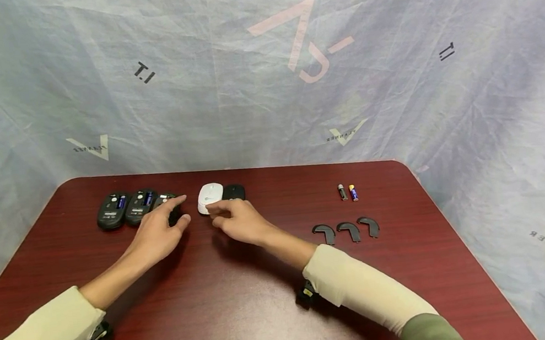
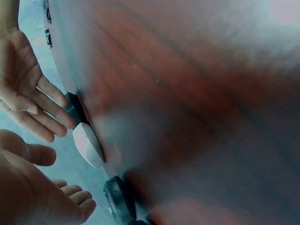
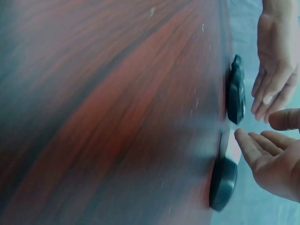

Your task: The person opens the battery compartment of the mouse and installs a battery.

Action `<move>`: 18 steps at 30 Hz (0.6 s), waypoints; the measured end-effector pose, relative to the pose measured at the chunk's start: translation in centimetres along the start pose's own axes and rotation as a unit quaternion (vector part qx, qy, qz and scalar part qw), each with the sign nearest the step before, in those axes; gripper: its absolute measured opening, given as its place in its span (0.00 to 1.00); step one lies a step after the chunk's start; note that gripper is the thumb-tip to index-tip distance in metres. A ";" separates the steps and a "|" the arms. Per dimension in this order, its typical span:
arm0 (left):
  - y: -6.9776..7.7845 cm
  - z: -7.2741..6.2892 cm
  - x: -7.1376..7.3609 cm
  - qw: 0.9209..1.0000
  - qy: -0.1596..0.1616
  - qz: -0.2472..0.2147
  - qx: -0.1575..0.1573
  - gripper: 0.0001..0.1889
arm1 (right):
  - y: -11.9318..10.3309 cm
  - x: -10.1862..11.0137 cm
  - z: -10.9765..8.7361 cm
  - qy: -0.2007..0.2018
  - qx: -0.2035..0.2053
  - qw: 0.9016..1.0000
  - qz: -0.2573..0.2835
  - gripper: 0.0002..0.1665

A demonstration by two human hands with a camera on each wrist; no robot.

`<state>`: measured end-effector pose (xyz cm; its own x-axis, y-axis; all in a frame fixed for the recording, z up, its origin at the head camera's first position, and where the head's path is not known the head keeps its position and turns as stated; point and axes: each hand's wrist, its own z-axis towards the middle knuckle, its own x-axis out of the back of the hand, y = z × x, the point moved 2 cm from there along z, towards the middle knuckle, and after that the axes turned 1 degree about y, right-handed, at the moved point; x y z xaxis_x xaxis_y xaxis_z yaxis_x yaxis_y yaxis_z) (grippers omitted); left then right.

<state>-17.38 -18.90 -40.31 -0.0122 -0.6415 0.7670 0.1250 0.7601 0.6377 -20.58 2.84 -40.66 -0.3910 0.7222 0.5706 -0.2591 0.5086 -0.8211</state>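
While the left hand (image 1: 161, 229) hovers, fingers loosely extended, by three upturned black plastic mice (image 1: 138, 210) at the far left of the dark-red tabletop (image 1: 236, 301), the right hand (image 1: 241, 219), fingers relaxed and slightly apart, is near a rounded white mouse (image 1: 211, 192); contact is unclear. Just right of that sits a compact black mouse (image 1: 234, 191).

A white mouse (image 1: 210, 193) lies between a black mouse (image 1: 234, 192) and upturned mice (image 1: 138, 208)

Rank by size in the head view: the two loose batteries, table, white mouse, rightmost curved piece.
1. Table
2. White mouse
3. Rightmost curved piece
4. Loose batteries: look alike, so unranked
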 end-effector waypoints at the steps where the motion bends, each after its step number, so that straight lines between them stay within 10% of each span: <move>1: 0.2 0.1 -0.2 1.000 -0.006 0.003 -0.007 0.32 | 0.2 0.4 -0.1 0.003 -0.002 1.000 0.002 0.25; 10: 1.7 1.4 -2.4 0.993 -0.055 0.058 -0.088 0.32 | 2.3 3.3 -1.2 0.025 -0.002 1.000 -0.011 0.25; 18: 3.1 2.4 -4.1 0.971 -0.069 0.141 -0.178 0.32 | 3.4 4.8 -1.3 0.023 0.020 0.997 -0.066 0.30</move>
<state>-19.32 -13.67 -41.27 -0.0578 -0.3744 0.9255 0.4776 0.8037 0.3550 -22.18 8.63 -40.72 -0.3101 0.6717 0.6728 -0.3412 0.5819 -0.7382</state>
